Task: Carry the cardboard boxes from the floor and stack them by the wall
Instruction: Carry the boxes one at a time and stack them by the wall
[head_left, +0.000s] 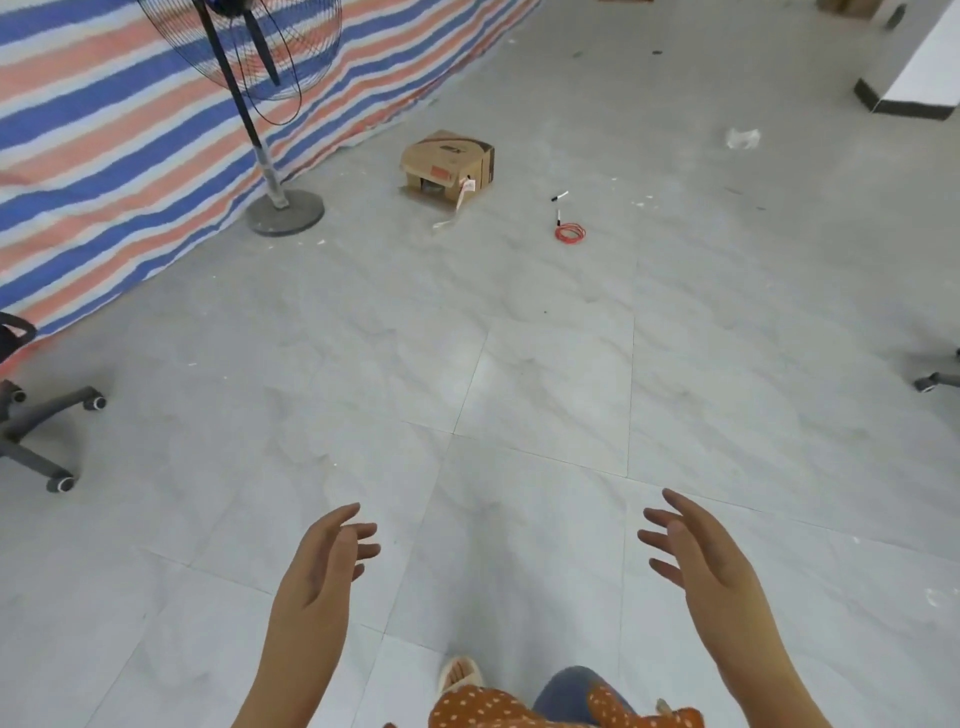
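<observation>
soft even daylight, faint shadows, mild blur, wide-angle bending at the edges

head view: worn on the person's head | faces forward and down across the floor (519, 364) | hands close at the bottom edge | box (447, 163) far ahead

One brown cardboard box (448, 165) sits alone on the grey tiled floor (519, 364). Near flap hangs open; a red label and loose white tape show on its front.
</observation>
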